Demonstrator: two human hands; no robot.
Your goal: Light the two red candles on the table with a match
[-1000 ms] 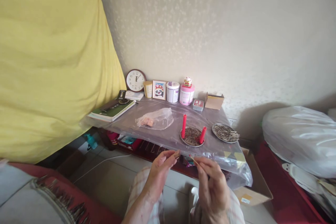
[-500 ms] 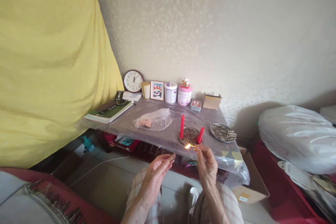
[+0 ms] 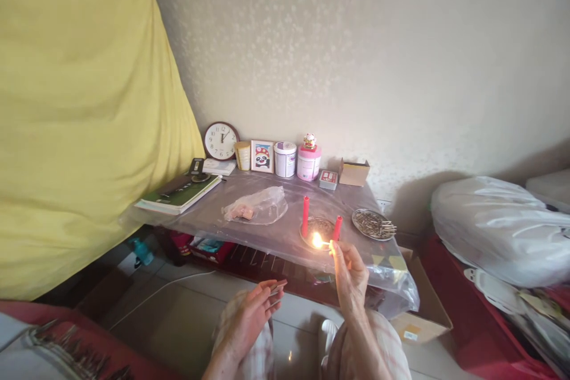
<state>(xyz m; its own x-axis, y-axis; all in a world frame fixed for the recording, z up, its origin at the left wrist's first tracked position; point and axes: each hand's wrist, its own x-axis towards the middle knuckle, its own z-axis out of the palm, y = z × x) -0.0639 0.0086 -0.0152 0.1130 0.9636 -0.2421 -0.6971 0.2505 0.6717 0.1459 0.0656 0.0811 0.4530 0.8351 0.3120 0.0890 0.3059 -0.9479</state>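
Observation:
My right hand (image 3: 350,273) pinches a burning match (image 3: 326,243) by its end, with the flame pointing left. The flame is in front of a round metal plate (image 3: 307,244) that carries two red candles. The taller candle (image 3: 305,217) stands upright on the left; the shorter candle (image 3: 337,228) leans slightly, just above my right fingertips. No flame shows on either wick. Lower and to the left, my left hand (image 3: 252,314) is closed on a small, flat brownish matchbox (image 3: 278,286), held over my lap.
A second plate (image 3: 358,214) of matchsticks lies at the right of the plastic-covered table (image 3: 209,219). A clear bag (image 3: 267,202) is left of the candles. Behind are a clock (image 3: 221,141), tins, a framed picture (image 3: 262,157) and a small cardboard box (image 3: 354,173).
The match flame has grown larger and brighter. My left hand has dropped lower and left with the matchbox, away from the right hand, which has risen slightly.

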